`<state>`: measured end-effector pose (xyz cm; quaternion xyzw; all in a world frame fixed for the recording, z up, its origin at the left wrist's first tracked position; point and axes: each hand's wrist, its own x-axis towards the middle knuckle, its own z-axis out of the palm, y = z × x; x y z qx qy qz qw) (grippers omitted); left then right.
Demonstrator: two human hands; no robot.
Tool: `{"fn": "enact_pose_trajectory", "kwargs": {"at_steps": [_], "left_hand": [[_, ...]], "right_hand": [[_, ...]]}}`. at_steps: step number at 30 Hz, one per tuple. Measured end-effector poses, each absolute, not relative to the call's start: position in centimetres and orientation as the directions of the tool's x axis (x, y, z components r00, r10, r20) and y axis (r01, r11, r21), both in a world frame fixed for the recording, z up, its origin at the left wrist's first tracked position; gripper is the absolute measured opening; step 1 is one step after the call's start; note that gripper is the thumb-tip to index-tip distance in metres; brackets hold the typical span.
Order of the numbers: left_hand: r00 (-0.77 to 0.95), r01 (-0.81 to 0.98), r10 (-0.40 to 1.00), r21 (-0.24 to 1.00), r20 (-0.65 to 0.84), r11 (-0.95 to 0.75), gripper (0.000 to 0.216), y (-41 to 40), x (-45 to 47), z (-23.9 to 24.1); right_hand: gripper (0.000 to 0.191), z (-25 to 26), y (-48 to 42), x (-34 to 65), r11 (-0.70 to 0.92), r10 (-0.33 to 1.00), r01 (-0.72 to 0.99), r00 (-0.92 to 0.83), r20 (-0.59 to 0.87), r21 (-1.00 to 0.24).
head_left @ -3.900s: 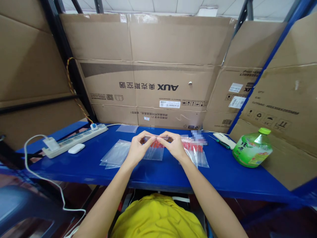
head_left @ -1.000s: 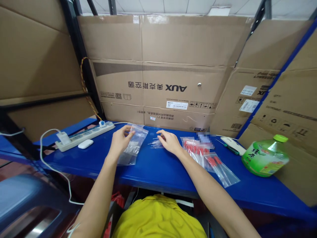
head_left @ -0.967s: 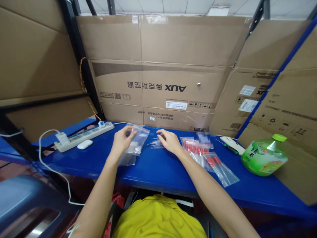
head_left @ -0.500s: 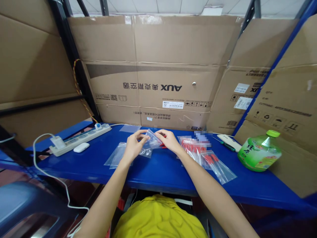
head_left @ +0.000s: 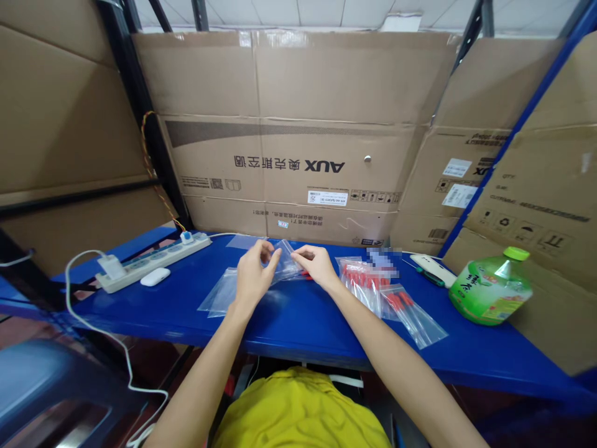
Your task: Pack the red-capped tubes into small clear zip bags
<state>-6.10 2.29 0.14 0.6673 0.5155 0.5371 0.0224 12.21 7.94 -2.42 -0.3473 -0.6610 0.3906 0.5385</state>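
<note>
Between my two hands is a small clear zip bag point(head_left: 285, 262), raised over the blue table. My left hand point(head_left: 254, 272) grips its left side, thumb toward the bag and fingers curled behind. At the bag's upper right edge, my right hand point(head_left: 318, 266) pinches with thumb and forefinger. Red-tipped pieces point(head_left: 305, 274) show partly beneath my right hand; their kind is hidden. Flat clear bags point(head_left: 217, 292) lie beside my left wrist. Right of my right hand are filled bags point(head_left: 361, 283) with red-ended items, and one more bag point(head_left: 415, 317) lies slanted in front.
A white power strip point(head_left: 153, 261) and a small white case point(head_left: 155, 277) lie at the left. To the right are a green bottle point(head_left: 490, 289), a green-handled screwdriver point(head_left: 430, 277) and a white flat object point(head_left: 433, 269). Cardboard point(head_left: 289, 143) walls the table's back.
My left hand has turned, its thumb now pointing up along the bag. My right fingers have drawn into a tighter pinch at the bag's edge. The view has shifted slightly.
</note>
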Motion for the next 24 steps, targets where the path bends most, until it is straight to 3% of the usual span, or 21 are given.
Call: {"fn": "enact_pose_trajectory", "kwargs": {"at_steps": [5,17,20,24], "left_hand": [[-0.014,0.605,0.84,0.673,0.543,-0.425,0.034,2.3,-5.6,-0.3],[0.053,0.669,0.85,0.613,0.525,-0.42,0.024,2.3,-5.6,-0.3],[0.035,0.675,0.847,0.612,0.53,-0.411,0.027,2.2,-5.7,-0.3],[-0.064,0.644,0.836,0.663,0.545,-0.382,0.03,2.3,-6.0,-0.3]], "right_hand": [[0.031,-2.3,7.0,11.4,0.497,0.837,0.032,-0.28,0.47,-0.867],[0.03,-2.0,6.5,11.1,0.512,0.829,0.113,-0.324,0.456,-0.851],[0.034,-0.6,5.4,11.6,0.566,0.815,0.319,-0.354,0.458,-0.76],[0.035,1.7,1.9,15.4,0.571,0.812,0.659,-0.363,0.457,-0.49]]}}
